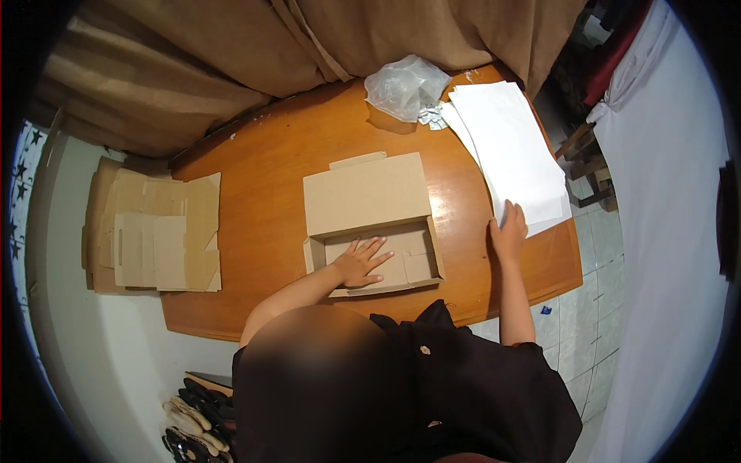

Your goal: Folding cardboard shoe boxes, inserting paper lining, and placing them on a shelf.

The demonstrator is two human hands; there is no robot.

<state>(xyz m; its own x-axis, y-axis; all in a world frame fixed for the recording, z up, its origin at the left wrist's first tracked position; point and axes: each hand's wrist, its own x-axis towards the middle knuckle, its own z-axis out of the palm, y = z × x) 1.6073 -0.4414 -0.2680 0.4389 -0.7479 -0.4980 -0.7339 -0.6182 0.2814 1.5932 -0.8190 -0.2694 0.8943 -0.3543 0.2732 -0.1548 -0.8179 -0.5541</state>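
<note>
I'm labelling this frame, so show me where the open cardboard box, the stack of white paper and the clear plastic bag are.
open cardboard box point(367, 193): head view, on its raised lid.
stack of white paper point(513, 147): head view, middle of the top sheet.
clear plastic bag point(405, 86): head view, centre of the crumpled plastic.

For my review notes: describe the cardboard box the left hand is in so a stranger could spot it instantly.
On the round orange-brown wooden table, look at the middle, just ahead of the person. There lies an open cardboard box, lid flipped back, with the left hand flat inside its tray. Unlike the flattened cardboard sheets at the left, it is folded into shape.
</note>
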